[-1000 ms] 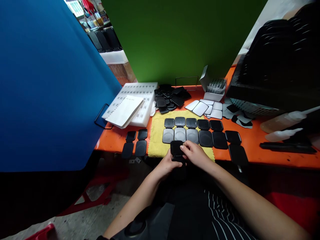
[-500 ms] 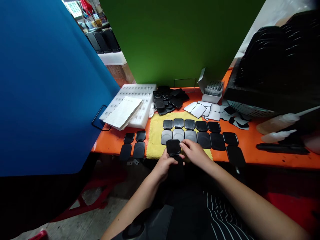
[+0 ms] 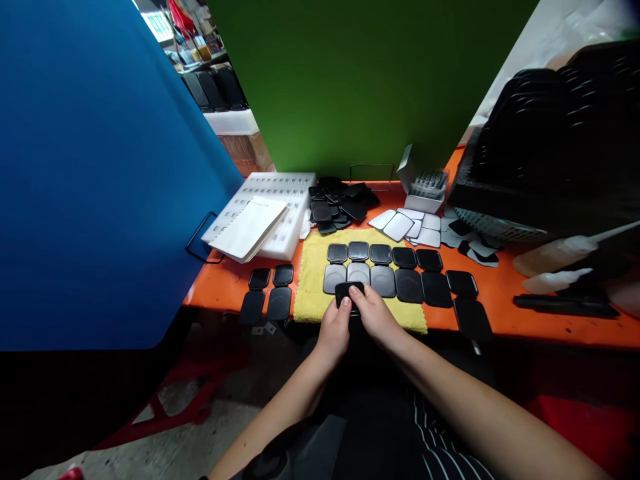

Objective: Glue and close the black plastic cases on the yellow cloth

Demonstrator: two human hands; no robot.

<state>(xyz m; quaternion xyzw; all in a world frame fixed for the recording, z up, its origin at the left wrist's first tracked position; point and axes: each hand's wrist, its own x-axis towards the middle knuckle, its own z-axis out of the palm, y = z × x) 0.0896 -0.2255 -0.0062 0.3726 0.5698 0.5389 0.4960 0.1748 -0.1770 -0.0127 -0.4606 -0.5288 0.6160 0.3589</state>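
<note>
Both my hands grip one small black hinged case (image 3: pixel 349 292) at the near edge of the yellow cloth (image 3: pixel 312 277). My left hand (image 3: pixel 334 328) holds it from below with the thumb on top. My right hand (image 3: pixel 373 313) closes on its right side, thumb pressed on the lid. Just beyond lies a row of open black cases (image 3: pixel 395 270), lids up, spread across the cloth and the orange table (image 3: pixel 505 297).
Two more open cases (image 3: pixel 270 290) lie left of the cloth. A white foam tray with a notebook (image 3: pixel 250 227) sits far left, a pile of black cases (image 3: pixel 337 200) and white inserts (image 3: pixel 407 223) behind. Squeeze bottles (image 3: pixel 560 267) and black stacked trays (image 3: pixel 550 147) stand right. Blue and green panels wall the bench.
The case in my hands has been folded down from standing open to nearly closed, and both hands have drawn together on it, a little nearer the cloth.
</note>
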